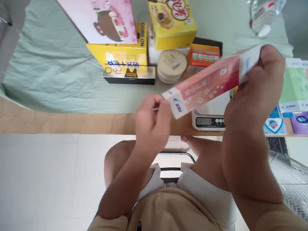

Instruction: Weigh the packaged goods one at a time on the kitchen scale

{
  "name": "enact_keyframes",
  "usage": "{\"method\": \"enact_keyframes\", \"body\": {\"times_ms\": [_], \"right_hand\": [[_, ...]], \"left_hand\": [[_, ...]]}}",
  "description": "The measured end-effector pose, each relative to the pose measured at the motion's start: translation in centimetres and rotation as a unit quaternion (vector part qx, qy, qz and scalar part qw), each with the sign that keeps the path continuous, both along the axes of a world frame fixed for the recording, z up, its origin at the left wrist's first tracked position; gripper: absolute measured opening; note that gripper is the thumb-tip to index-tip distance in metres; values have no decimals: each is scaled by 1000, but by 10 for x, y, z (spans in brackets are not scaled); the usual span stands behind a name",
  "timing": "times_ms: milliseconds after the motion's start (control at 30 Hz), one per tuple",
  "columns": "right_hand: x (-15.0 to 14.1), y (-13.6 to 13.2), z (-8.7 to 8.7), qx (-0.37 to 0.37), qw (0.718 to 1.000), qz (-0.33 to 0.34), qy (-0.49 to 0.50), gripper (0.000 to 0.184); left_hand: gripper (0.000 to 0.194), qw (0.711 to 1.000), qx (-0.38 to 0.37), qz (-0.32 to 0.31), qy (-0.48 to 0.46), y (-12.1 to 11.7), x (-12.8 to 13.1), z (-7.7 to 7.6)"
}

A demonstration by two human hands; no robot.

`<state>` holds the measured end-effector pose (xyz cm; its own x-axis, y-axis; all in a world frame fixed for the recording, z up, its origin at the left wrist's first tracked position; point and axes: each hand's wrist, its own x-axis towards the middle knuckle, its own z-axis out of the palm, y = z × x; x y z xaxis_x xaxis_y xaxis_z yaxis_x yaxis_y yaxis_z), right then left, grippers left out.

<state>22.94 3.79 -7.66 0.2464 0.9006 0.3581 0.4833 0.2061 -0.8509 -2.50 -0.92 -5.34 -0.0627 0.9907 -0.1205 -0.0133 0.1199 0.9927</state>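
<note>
My right hand (258, 93) is closed around the far end of a long pink and white box (209, 81), held tilted above the table edge. My left hand (152, 123) is curled just below the box's near white end, fingertips close to the end flap; whether they grip it is blurred. A small white digital scale (208, 122) sits on the table right under the box.
On the pale green cloth (53, 70) stand yellow boxes (125, 54), a pink box (101, 19), another yellow box (172, 22), a round cream tin (172, 64), an orange box (204, 56). Packets lie at the right (295, 89). A bottle (263, 12) is at top right. A wire grille (288, 179) is below.
</note>
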Motion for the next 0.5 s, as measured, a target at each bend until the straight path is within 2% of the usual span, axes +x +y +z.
{"method": "enact_keyframes", "body": {"times_ms": [100,200,267,367,433,500], "right_hand": [[20,8,3,-37,992,-122,14,35],[16,14,6,-100,983,-156,7,31],[13,18,11,-150,975,-151,60,36],[19,20,25,-212,958,-150,119,43],[29,19,35,-184,959,-177,126,39],[40,17,44,-114,961,-210,140,32]], "left_hand": [[28,990,-92,-105,-22,-5,36,-14],[28,970,-183,-144,-75,-2,61,-25],[27,962,-211,-144,-100,3,68,-31],[22,971,-184,-111,-100,10,66,-38],[19,982,-153,-73,-81,13,58,-41],[19,986,-142,-43,-69,16,51,-43]]}}
